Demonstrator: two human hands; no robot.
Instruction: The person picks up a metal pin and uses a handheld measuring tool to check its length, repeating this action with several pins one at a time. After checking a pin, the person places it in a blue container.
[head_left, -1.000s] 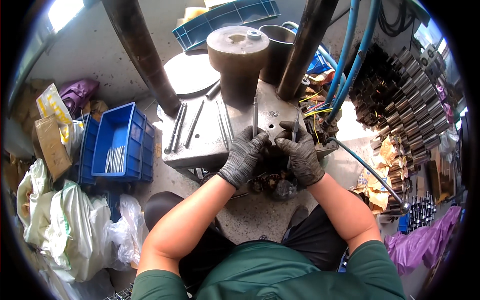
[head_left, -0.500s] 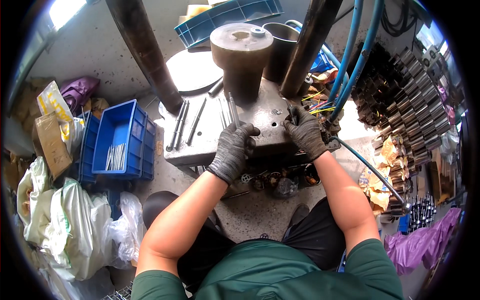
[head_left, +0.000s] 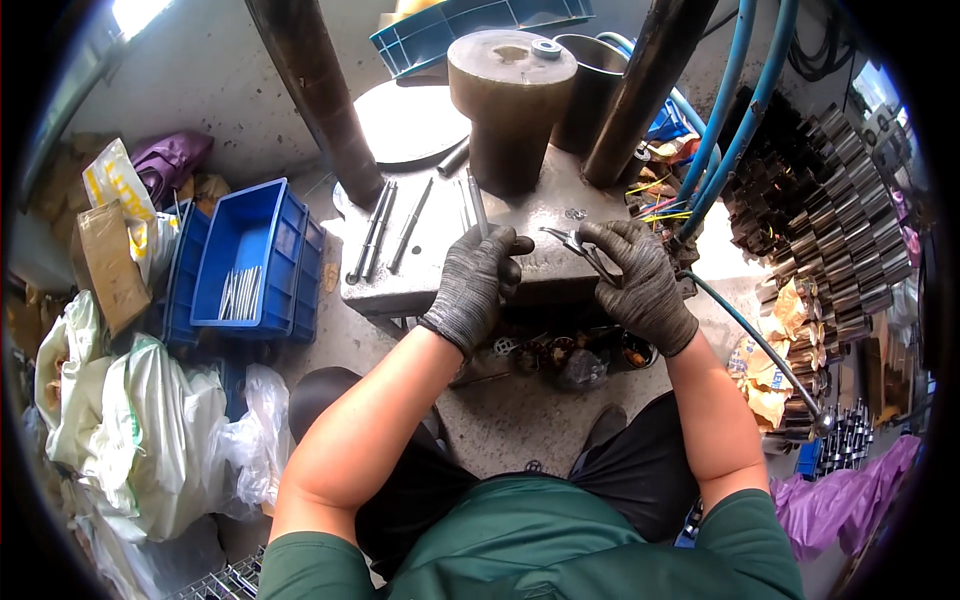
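My left hand point(head_left: 472, 280), in a dark grey knit glove, is closed around a slim metal rod point(head_left: 477, 204) that sticks up past the fingers toward the thick metal column. In my gloved right hand point(head_left: 645, 285) is a pair of pliers point(head_left: 572, 244), the bent narrow nose pointing left toward my left hand. One handle shows below the fingers. Small metal rings point(head_left: 575, 214) lie on the worn metal bench point(head_left: 520, 262) just beyond the pliers. Several more rods point(head_left: 372, 232) rest on the bench to the left of my left hand.
Dark posts point(head_left: 318, 100) rise on both sides of the column point(head_left: 505, 120). At left, a blue crate point(head_left: 255, 225) holds several thin rods. Stacked metal cylinders point(head_left: 840, 215) and blue hoses point(head_left: 722, 120) are at right. White sacks point(head_left: 150, 440) lie at lower left.
My right hand has turned and come up, so the pliers now show clearly, nose to the left. The left hand still grips the rod. The whole view has shifted slightly.
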